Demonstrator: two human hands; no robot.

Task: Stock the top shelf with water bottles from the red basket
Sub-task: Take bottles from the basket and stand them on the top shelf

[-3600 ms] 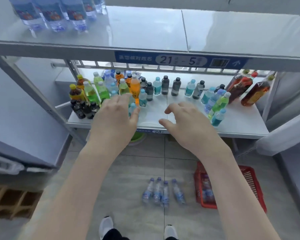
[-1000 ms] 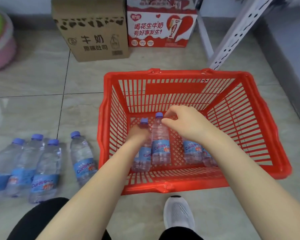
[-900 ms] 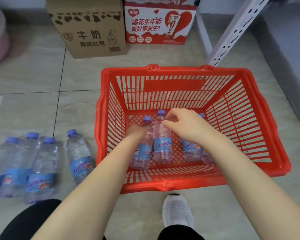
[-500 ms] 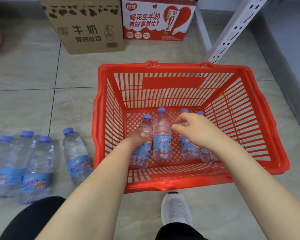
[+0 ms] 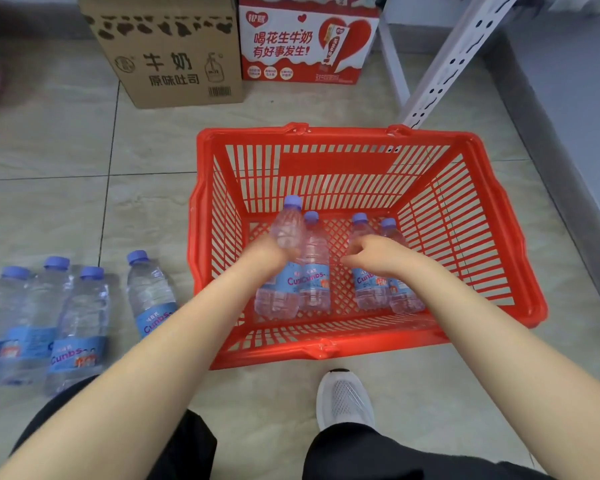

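Observation:
The red basket (image 5: 471, 216) stands on the floor in front of me with several clear water bottles with purple caps lying in it. My left hand (image 5: 265, 252) is closed around the leftmost bottle (image 5: 284, 233), which is raised a little above its neighbour (image 5: 314, 258). My right hand (image 5: 378, 256) rests on the third bottle (image 5: 364, 289), fingers curled over its upper body; a fourth bottle (image 5: 400, 296) lies right of it. The top shelf is out of view.
Several more water bottles (image 5: 84, 320) lie on the tiled floor left of the basket. A brown carton (image 5: 167, 53) and a red-and-white carton (image 5: 309, 43) stand behind it. A white shelf post (image 5: 444, 67) rises at back right. My white shoe (image 5: 343, 400) is below the basket.
My left hand has closed on the leftmost bottle and lifted its cap end. My right hand has moved right, from over the middle bottle onto the third one.

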